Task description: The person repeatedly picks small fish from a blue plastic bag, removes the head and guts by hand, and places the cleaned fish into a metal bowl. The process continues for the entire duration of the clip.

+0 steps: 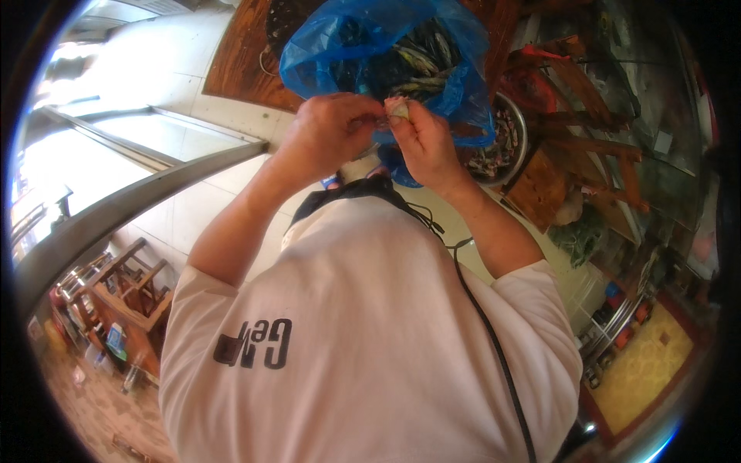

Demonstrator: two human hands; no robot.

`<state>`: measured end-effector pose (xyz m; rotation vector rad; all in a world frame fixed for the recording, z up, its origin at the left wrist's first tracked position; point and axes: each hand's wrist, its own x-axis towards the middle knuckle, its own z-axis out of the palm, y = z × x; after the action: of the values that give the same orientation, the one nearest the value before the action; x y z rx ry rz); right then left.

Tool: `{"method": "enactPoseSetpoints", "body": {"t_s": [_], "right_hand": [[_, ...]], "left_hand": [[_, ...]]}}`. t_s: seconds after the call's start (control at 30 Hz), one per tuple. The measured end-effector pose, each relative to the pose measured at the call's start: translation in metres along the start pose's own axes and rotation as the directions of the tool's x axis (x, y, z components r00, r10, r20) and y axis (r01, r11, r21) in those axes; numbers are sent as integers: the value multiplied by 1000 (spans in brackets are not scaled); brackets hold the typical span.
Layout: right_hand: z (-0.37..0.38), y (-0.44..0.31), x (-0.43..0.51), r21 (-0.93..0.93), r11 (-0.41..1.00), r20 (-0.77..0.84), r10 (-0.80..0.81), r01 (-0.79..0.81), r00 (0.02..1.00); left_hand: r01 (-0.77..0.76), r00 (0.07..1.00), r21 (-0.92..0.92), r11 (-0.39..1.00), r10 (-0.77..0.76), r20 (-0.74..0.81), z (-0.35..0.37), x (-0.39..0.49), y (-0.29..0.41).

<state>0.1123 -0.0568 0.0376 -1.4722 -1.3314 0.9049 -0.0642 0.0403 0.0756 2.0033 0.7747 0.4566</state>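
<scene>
My right hand point(425, 142) pinches a small pinkish and pale yellow piece point(397, 107), perhaps a small fish, between thumb and fingers. My left hand point(333, 130) meets it from the other side, its fingers curled in at the piece's edge; the fingertips are partly hidden. Both hands are over the near rim of an open blue plastic bag point(315, 55). Inside the bag lie several slender, dark green and yellowish things point(425, 58) that look like small fish. To the right below the bag, a round metal basin point(524, 136) holds many small pinkish-grey pieces point(498, 147).
The bag sits on a brown wooden table point(243, 58). Wooden stools or chairs point(579, 116) crowd the right side, near a red plastic container point(529, 87). A metal-framed glass door point(191, 168) stands to the left. A black cable point(489, 330) runs down my shirt.
</scene>
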Motion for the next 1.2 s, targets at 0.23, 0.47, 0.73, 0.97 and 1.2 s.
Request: {"method": "enactPoseSetpoints", "body": {"t_s": [0.23, 0.47, 0.73, 0.97, 1.2], "right_hand": [[-3, -6, 2, -78, 995, -14, -56, 55, 998], [-1, -9, 9, -64, 998, -59, 11, -14, 998], [4, -1, 8, -145, 969, -72, -213, 201, 974], [4, -5, 15, -196, 885, -67, -443, 423, 894], [3, -24, 15, -143, 922, -51, -370, 360, 928]], "left_hand": [[33, 999, 93, 995, -35, 11, 5, 0, -2], [1, 995, 83, 997, 7, -96, 9, 0, -9], [49, 986, 42, 998, -41, -163, 9, 4, -7], [102, 968, 18, 995, -95, -234, 17, -1, -3], [35, 965, -56, 998, -49, -259, 20, -6, -14]]}}
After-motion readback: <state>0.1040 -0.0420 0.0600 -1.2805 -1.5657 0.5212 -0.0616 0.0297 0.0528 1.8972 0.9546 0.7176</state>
